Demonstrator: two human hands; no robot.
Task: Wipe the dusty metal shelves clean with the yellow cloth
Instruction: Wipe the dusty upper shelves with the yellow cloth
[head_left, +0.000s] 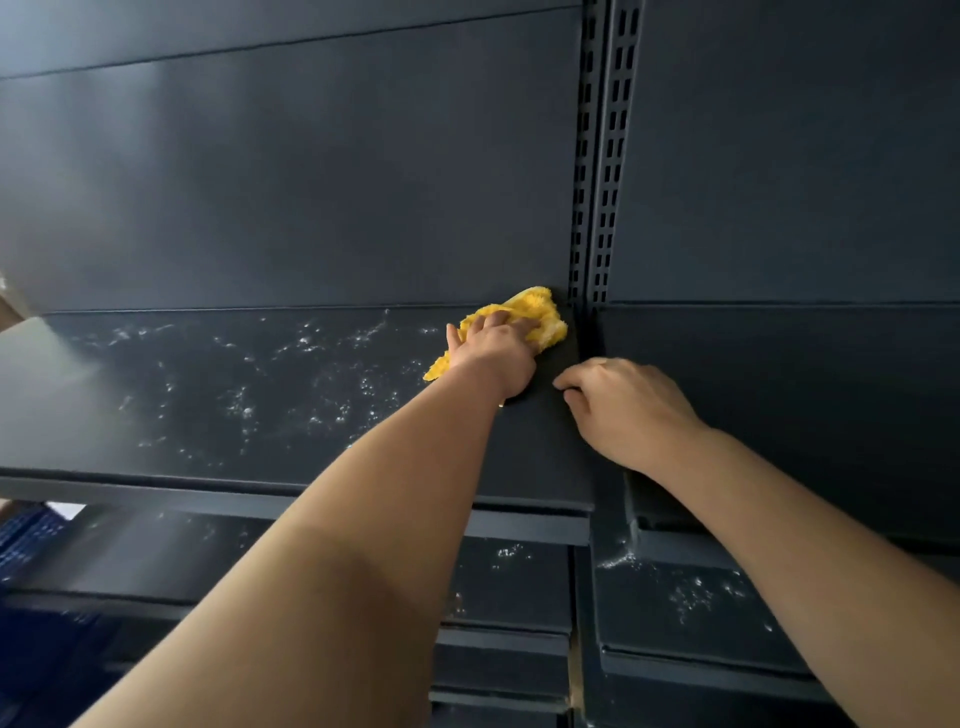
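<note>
Big dark back panel (311, 182) fills the top of the view, and running down it on the right is a slotted upright (597, 156), two columns of holes. Below that, the left metal shelf (208, 395) stretches wide across the view, and it's a mess: pale dust specks (244, 410) scattered over most of it, with the strip by its right end looking dark and clean. The right metal shelf (779, 364) sits just beside it across a narrow seam, dark and plain. Lower shelves (509, 577) step down underneath, speckled as well.

Both bare forearms reach up and in. The left hand (493, 353) is right in the back corner of the left shelf, palm down on the yellow cloth (540, 312), thumb splayed out, fingers (519, 326) dug into the bunched fabric and gripping it. The cloth is pushed up against the back panel, just left of the upright's foot, a corner trailing out under the wrist.

The right hand (628, 410) rests at the seam between the two shelves, fingers curled under, tips on the left shelf's edge. Whether they're hooking that edge or just resting there, I can't tell.
</note>
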